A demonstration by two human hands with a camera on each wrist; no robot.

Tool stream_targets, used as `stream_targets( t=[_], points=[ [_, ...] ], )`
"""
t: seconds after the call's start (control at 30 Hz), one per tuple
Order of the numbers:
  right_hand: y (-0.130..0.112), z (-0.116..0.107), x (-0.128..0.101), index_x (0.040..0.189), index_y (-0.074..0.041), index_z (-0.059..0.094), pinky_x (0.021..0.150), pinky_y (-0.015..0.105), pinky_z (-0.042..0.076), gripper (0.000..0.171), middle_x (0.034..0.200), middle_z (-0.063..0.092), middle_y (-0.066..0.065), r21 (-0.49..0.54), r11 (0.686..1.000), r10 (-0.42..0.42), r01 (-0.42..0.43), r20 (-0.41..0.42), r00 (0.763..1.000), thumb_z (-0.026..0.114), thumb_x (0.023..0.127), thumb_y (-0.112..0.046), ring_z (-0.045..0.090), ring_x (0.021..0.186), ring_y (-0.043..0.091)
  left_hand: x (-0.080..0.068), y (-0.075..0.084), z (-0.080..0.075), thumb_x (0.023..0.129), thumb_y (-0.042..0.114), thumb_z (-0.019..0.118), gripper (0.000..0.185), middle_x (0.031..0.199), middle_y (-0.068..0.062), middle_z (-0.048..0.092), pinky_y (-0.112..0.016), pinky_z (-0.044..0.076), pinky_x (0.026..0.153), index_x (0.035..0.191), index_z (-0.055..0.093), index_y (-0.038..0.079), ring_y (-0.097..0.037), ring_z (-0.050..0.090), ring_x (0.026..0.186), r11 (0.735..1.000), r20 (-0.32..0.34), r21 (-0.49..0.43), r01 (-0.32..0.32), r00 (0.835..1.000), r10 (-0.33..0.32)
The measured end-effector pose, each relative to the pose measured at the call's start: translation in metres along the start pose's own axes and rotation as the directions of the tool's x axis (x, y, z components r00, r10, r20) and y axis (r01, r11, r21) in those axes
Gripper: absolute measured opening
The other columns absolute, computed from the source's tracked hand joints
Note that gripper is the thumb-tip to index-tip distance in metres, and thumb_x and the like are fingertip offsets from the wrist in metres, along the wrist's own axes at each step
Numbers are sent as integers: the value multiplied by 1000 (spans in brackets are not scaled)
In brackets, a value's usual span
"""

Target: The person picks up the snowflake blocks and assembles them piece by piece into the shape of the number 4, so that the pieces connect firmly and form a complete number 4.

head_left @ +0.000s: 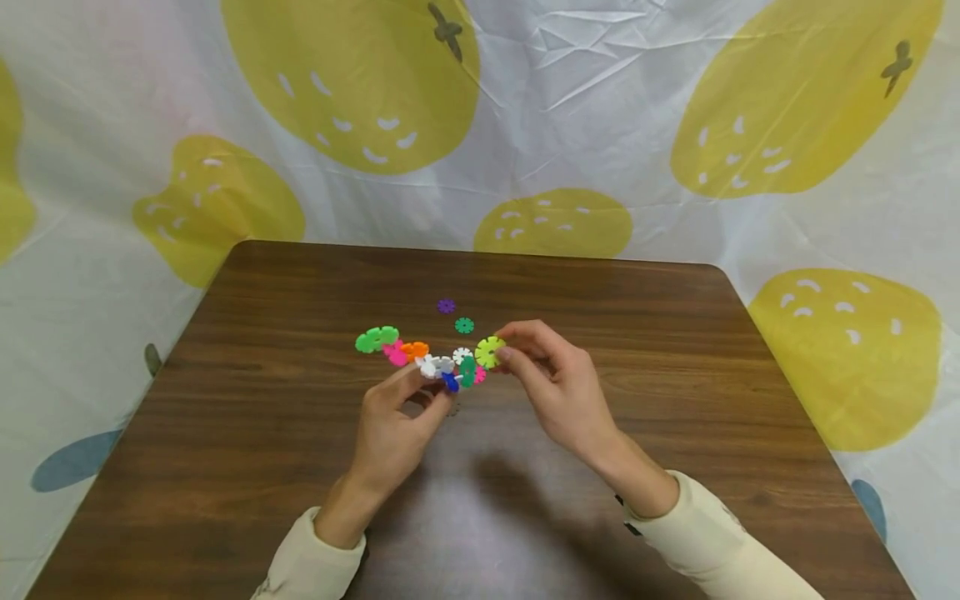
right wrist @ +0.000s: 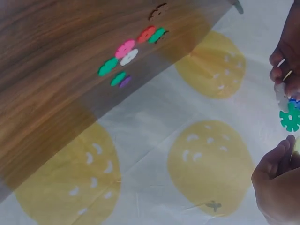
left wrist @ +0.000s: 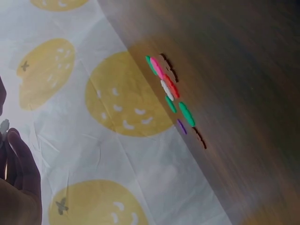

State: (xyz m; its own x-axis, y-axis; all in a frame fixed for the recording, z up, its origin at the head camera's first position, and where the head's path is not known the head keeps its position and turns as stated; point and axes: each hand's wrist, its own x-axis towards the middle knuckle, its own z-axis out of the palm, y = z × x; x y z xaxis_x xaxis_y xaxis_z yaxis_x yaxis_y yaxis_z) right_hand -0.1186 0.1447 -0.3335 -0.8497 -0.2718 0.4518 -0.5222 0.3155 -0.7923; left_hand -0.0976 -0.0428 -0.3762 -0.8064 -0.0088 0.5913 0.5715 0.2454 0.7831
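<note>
Makeshift recording corner, likely home or small studio: dark wood-grain desk (head_left: pixel 262 433) set against creased white cloth backdrop (head_left: pixel 585 117) printed with big yellow fruit shapes

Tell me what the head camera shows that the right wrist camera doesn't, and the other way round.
Only the head view shows both cream sleeves, the whole brown table, and the right hand pinching a yellow-green disc onto the cluster of joined discs that the left hand grips. Only the right wrist view shows a close look at the teal disc of that cluster from the side. Both show the loose discs lying on the table and the lemon-print cloth.
</note>
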Motion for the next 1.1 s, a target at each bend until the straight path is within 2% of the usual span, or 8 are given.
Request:
stream_targets(
  t=[0.1, 0.27, 0.33, 0.5, 0.57, 0.77, 0.93, 1.1],
  points=[
    [11, 3, 0, 105, -14, 60, 72, 24, 54, 15, 84, 69, 3, -48, 997, -60, 59, -23, 998, 57, 90, -16, 67, 78, 14, -2, -6, 2, 75, -4, 68, 13, 82, -9, 68, -21, 52, 60, 87, 68, 2, -12, 60, 65, 1000, 3, -8, -1, 1000, 1],
    [15, 7, 1, 104, -15, 60, 72, 24, 55, 15, 86, 69, 0, -57, 994, -96, 93, -38, 995, 57, 90, -18, 67, 80, 10, -6, -28, 6, 78, 5, 69, 13, 86, -2, 68, -20, 53, 62, 90, 70, 10, -9, 61, 68, 999, 16, -33, -5, 1000, 6],
    [15, 8, 1, 103, -15, 61, 72, 25, 55, 15, 86, 69, -1, -67, 992, -106, 103, -38, 994, 57, 90, -18, 67, 80, 12, -6, -32, 6, 79, 7, 69, 13, 87, 1, 68, -21, 53, 63, 91, 70, 12, -8, 61, 69, 999, 24, -36, -2, 1000, 3],
    [15, 12, 1, 101, -15, 63, 72, 22, 54, 13, 88, 68, -3, -125, 981, -155, 149, -38, 987, 58, 89, -18, 66, 82, 10, -6, -31, 6, 79, 8, 68, 12, 87, 3, 68, -22, 53, 64, 91, 70, 13, -7, 61, 70, 1000, 21, -20, -18, 1000, 18],
    [15, 13, 1, 100, -14, 64, 71, 20, 53, 13, 90, 68, -2, -164, 967, -207, 197, -42, 977, 59, 88, -15, 65, 83, 7, -6, -31, 6, 80, 8, 68, 11, 86, 2, 68, -22, 54, 63, 90, 69, 12, -7, 62, 69, 999, 17, -27, -29, 999, 30],
    [17, 15, 3, 99, -8, 66, 65, 15, 46, 15, 88, 67, -1, -275, 889, -394, 365, -55, 918, 63, 84, -6, 57, 76, 4, -6, -32, 8, 80, 7, 68, 9, 85, -1, 68, -21, 53, 65, 89, 68, 10, -9, 62, 69, 996, -13, -48, -79, 997, 79],
    [18, 17, 4, 99, -8, 67, 66, 15, 46, 16, 85, 67, -2, -289, 878, -418, 381, -78, 905, 64, 83, -5, 57, 75, 4, -5, -28, 10, 78, 2, 68, 7, 82, -3, 67, -20, 53, 68, 83, 67, 6, -9, 62, 70, 991, -58, -57, -124, 991, 121],
    [19, 19, 4, 100, -6, 67, 69, 16, 49, 16, 85, 67, 0, -290, 873, -432, 393, -82, 898, 63, 84, -5, 60, 78, 6, -3, -10, 8, 74, -9, 67, 9, 76, -11, 66, -21, 53, 66, 80, 66, -2, -15, 62, 66, 985, -93, -87, -149, 986, 141]
  ],
)
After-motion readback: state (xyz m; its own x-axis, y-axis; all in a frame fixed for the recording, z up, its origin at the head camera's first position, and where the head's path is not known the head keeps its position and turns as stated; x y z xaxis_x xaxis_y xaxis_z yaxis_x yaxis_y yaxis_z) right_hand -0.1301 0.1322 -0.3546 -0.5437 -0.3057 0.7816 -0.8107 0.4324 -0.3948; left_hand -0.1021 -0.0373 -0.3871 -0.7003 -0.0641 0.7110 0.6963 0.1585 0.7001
